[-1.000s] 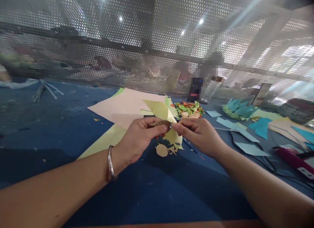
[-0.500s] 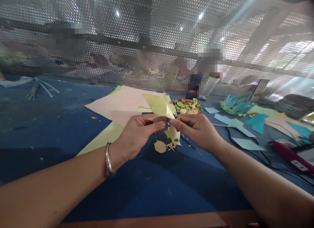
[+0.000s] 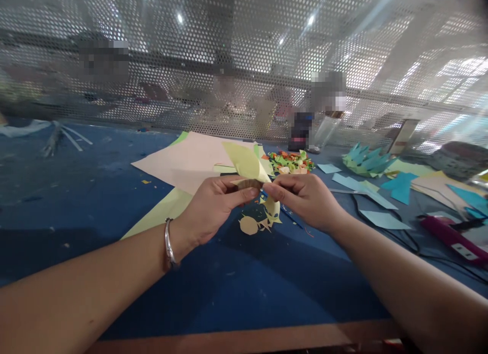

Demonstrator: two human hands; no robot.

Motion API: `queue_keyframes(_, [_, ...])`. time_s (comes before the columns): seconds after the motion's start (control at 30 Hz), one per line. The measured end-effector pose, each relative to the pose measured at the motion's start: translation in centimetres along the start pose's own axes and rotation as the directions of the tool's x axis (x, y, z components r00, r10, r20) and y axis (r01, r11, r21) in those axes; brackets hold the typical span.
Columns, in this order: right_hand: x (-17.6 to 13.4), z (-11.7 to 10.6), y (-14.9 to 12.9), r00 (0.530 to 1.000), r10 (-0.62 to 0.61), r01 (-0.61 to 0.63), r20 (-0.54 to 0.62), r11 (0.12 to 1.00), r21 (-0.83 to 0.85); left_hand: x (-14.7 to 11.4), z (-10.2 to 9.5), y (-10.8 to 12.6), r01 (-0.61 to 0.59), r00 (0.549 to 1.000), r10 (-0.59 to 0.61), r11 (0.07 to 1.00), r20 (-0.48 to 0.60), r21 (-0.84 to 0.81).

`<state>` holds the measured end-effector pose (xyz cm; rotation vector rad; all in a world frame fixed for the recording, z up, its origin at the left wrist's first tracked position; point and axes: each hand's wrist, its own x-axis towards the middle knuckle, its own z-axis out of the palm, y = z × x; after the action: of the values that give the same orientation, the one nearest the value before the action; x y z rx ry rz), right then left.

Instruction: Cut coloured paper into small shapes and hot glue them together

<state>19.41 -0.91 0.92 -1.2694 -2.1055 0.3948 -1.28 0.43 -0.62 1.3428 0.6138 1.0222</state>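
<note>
A curled piece of pale yellow paper (image 3: 246,163) is held up over the table between both hands. My left hand (image 3: 217,206) is closed, pinching its lower edge between thumb and fingers. Close beside it, my right hand (image 3: 301,196) pinches the same paper with thumb and index finger. Just below the fingers lie a round tan paper disc (image 3: 249,225) and jagged yellow paper scraps (image 3: 272,211). Large sheets of pale pink paper (image 3: 179,158) and yellow-green paper (image 3: 158,211) are spread behind my left hand.
Behind the hands sits a pile of colourful paper bits (image 3: 292,162). To the right are a spiky blue-green paper piece (image 3: 368,160), pale blue paper pieces (image 3: 385,220), black cables and a magenta power strip (image 3: 453,239). A perforated metal screen (image 3: 213,105) stands along the back.
Both hands keep their pinch on the yellow paper, which has tilted very slightly. The right fingers have shifted a little at the paper's edge; the surroundings look the same.
</note>
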Motion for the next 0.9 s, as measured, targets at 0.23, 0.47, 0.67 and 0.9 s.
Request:
queue_keyframes(0.23, [0.1, -0.2, -0.1, 1.000, -0.007, 0.007, 0.019, 1.000, 0.002, 0.2, -0.3, -0.1, -0.013, 0.999, 0.011, 1.000, 0.047, 0.024])
queue_keyframes(0.47, [0.2, -0.2, 0.2, 1.000, 0.015, -0.015, 0.016, 1.000, 0.019, 0.4, -0.7, 0.0, 0.046, 0.998, -0.046, 0.999, 0.031, 0.006])
queue_keyframes(0.67, [0.2, -0.1, -0.1, 0.999, 0.032, -0.033, 0.016, 0.998, 0.059, 0.4, -0.5, 0.2, 0.079, 0.996, -0.080, 0.997, 0.040, 0.021])
queue_keyframes(0.9, [0.1, -0.1, -0.2, 0.987, 0.106, -0.133, 0.116, 0.958, 0.255, 0.1, -0.7, 1.5, -0.325, 0.871, 0.393, 0.911, -0.295, 0.255])
